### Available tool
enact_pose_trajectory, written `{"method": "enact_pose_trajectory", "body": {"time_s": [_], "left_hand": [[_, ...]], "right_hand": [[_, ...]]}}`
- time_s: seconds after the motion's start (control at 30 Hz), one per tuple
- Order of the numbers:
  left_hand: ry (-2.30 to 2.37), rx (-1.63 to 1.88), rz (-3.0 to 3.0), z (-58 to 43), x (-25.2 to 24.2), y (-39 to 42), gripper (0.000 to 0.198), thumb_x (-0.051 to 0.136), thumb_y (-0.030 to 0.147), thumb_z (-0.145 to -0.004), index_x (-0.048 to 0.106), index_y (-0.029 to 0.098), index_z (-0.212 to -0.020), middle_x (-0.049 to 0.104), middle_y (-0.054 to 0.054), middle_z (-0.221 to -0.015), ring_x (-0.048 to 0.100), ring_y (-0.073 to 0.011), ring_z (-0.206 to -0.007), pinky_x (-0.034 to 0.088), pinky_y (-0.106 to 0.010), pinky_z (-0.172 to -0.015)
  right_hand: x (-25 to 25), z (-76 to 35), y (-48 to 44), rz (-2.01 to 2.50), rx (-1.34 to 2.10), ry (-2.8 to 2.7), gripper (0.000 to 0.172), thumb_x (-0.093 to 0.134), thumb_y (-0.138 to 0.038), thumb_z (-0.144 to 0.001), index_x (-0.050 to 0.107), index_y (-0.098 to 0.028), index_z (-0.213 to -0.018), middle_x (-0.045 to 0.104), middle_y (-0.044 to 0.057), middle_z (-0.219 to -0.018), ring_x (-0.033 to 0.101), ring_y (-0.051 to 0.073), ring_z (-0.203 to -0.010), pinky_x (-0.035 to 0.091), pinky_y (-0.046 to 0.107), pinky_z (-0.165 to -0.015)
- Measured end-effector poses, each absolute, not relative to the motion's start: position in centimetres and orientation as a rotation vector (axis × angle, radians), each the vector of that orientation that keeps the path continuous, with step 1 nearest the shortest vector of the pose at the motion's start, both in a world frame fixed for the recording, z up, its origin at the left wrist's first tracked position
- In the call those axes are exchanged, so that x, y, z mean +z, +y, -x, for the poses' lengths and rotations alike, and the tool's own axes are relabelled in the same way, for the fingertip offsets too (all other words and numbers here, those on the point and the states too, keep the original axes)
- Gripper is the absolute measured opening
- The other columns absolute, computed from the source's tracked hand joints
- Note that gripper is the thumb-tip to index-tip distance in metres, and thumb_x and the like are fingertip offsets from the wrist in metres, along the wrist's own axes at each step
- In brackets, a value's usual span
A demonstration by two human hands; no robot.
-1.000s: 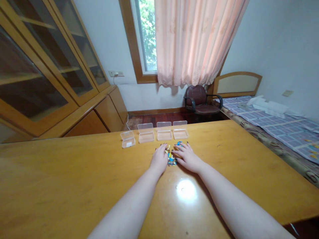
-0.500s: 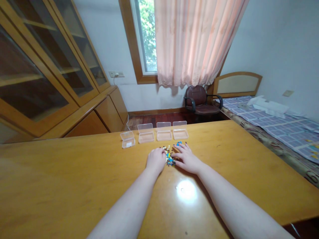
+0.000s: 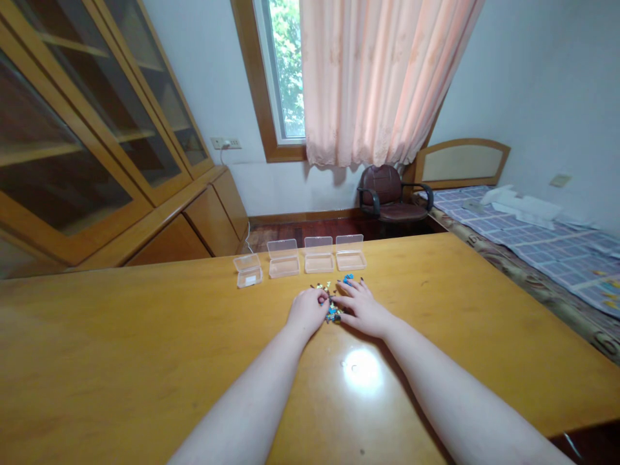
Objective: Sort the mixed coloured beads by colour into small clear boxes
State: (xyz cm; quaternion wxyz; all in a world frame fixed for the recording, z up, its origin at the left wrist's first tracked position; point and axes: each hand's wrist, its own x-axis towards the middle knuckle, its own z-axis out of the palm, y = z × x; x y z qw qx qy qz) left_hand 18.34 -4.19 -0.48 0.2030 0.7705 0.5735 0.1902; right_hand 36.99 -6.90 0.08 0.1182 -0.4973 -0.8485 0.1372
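Both hands at a pile of small parts on the wooden table [image 3: 145,336].

The table fills the lower view; a glass-door cabinet [image 3: 87,142] stands at your left, and a bed [image 3: 542,239] lies at your right. A row of 4 clear plastic boxes [image 3: 319,261] sits near the far table edge, lids raised, just beyond your hands. Your left hand [image 3: 307,311] is curled, fingers bent onto the left edge of the pile; you cannot tell whether it grips a part. Your right hand [image 3: 362,308] lies nearly flat, palm down, fingers spread, touching the right side of the pile and gripping nothing. The pile of small coloured parts [image 3: 332,309] lies on the table between both hands, near the boxes but apart from them.
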Motion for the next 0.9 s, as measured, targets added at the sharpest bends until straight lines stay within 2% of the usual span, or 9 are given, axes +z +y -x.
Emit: {"method": "enact_pose_trajectory", "body": {"time_s": [0.37,0.6,0.9], "left_hand": [[1.566,0.613,-2.081,-18.09,-1.43,-3.59,0.015,0.054,0.020,-0.080,0.065,0.019,-0.089,0.068,-0.004,-0.089,0.061,-0.0149,-0.080,0.044,-0.026,-0.075],[1.602,0.592,-2.081,-18.27,-0.95,-3.80,0.013,0.053,0.020,-0.081,0.065,0.019,-0.086,0.068,-0.004,-0.088,0.060,-0.0151,-0.079,0.044,-0.026,-0.074],[1.678,0.626,-2.089,-18.00,-1.07,-3.70,0.014,0.051,0.019,-0.082,0.064,0.019,-0.086,0.067,-0.004,-0.086,0.060,-0.0158,-0.079,0.043,-0.026,-0.074]], "right_hand": [[0.33,-37.15,-6.90,1.454,0.379,-2.436,0.037,0.050,-0.047,-0.086,0.062,-0.030,-0.116,0.043,0.007,-0.141,0.027,0.032,-0.134,0.013,0.058,-0.108],[0.13,-36.98,-6.93,1.467,0.388,-2.487,0.051,0.052,-0.054,-0.083,0.050,-0.034,-0.130,0.029,0.008,-0.149,0.017,0.034,-0.137,0.009,0.061,-0.107],[0.42,-37.24,-6.98,1.485,0.349,-2.444,0.037,0.051,-0.049,-0.085,0.062,-0.033,-0.116,0.040,0.007,-0.143,0.022,0.033,-0.135,0.012,0.060,-0.107]]}}
